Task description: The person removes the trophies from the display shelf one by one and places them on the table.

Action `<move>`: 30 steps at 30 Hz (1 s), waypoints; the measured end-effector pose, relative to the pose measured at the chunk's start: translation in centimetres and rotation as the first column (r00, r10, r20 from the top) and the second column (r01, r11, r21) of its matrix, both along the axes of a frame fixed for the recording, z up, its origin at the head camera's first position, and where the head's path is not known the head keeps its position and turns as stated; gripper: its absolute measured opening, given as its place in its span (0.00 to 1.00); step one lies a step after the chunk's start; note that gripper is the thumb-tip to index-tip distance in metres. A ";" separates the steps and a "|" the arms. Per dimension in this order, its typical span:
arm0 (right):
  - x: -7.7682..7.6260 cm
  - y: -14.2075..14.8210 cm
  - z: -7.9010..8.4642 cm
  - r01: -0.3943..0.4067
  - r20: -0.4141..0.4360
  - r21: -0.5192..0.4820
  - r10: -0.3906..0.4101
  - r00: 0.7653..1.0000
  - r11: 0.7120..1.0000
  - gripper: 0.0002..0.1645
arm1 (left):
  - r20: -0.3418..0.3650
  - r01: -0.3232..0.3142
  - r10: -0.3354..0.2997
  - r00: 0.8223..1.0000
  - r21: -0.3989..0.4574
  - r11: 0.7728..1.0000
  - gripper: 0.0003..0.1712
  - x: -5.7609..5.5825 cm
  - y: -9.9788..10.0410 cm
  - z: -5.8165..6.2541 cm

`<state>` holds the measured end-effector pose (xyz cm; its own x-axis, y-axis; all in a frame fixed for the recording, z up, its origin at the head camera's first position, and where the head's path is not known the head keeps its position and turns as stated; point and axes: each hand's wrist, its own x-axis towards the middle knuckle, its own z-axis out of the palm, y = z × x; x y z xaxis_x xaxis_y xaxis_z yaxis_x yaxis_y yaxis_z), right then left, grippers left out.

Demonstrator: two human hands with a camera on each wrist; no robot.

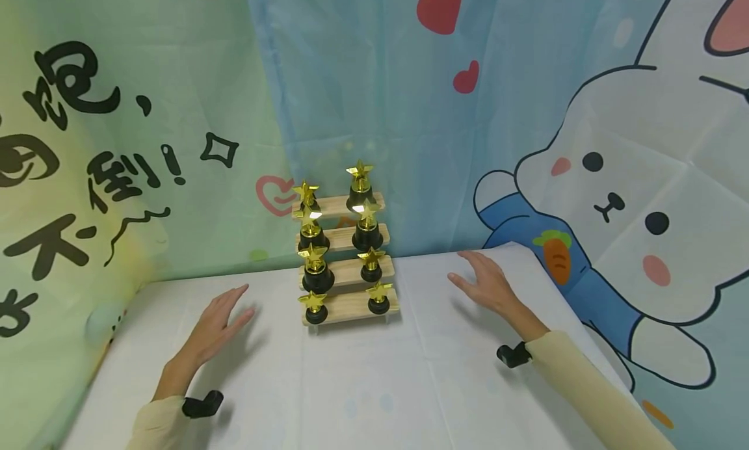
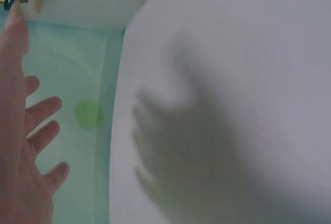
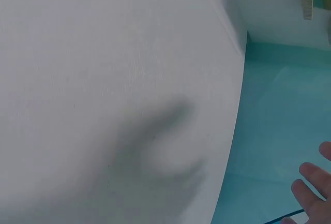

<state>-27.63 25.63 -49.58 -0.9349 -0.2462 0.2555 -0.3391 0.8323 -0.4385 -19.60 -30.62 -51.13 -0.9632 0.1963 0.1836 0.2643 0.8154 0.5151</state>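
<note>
Left hand (image 1: 213, 326) and right hand (image 1: 486, 284) held above the white-covered desk (image 1: 374, 378), fingers loosely extended, nothing gripped. Four-tier wooden stand (image 1: 354, 307) set between them, toward the far edge: right of the left hand, left of the right; neither hand clearly nearer, no contact seen. Boards laid left to right, tiers stepped upward to the far side. Eight gold star trophies (image 1: 316, 276) carried, two per tier, upright; stars pointed up, long axes vertical.
</note>
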 end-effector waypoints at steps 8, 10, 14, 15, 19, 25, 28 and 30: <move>0.5 -1.2 0.5 -0.028 0.017 -0.081 0.030 0.999 0.996 0.37 | -0.015 0.019 -0.019 1.000 0.022 1.000 0.35 -0.6 1.0 0.1; 0.6 -1.5 0.6 -0.029 0.025 -0.085 0.031 0.999 0.996 0.37 | -0.022 0.021 -0.021 1.000 0.017 1.000 0.35 -0.7 1.2 0.2; 0.8 -2.0 0.8 -0.030 0.031 -0.089 0.033 0.999 0.996 0.37 | -0.024 0.023 -0.023 0.999 0.012 1.000 0.34 -1.0 1.7 0.2; 0.9 -2.2 0.9 -0.031 0.034 -0.094 0.034 0.999 0.995 0.37 | -0.018 0.024 -0.024 1.000 0.012 1.000 0.34 -1.1 1.9 0.2; 1.0 -2.8 0.9 -0.036 0.041 -0.106 0.041 0.998 0.994 0.36 | 0.008 0.032 -0.032 0.999 0.015 0.999 0.35 -1.5 2.5 0.2; 1.2 -3.9 1.0 -0.028 0.075 -0.127 0.038 0.997 0.991 0.36 | 0.030 0.038 -0.039 0.999 0.039 0.999 0.34 -1.9 3.4 0.5; 1.4 -4.5 1.1 -0.030 0.090 -0.144 0.044 0.995 0.989 0.36 | 0.032 0.050 -0.052 0.998 0.068 0.996 0.34 -2.3 3.8 0.7; 1.5 -4.8 1.2 -0.039 0.090 -0.164 0.054 0.994 0.986 0.35 | 0.040 0.063 -0.067 0.997 0.090 0.994 0.34 -2.6 4.1 0.8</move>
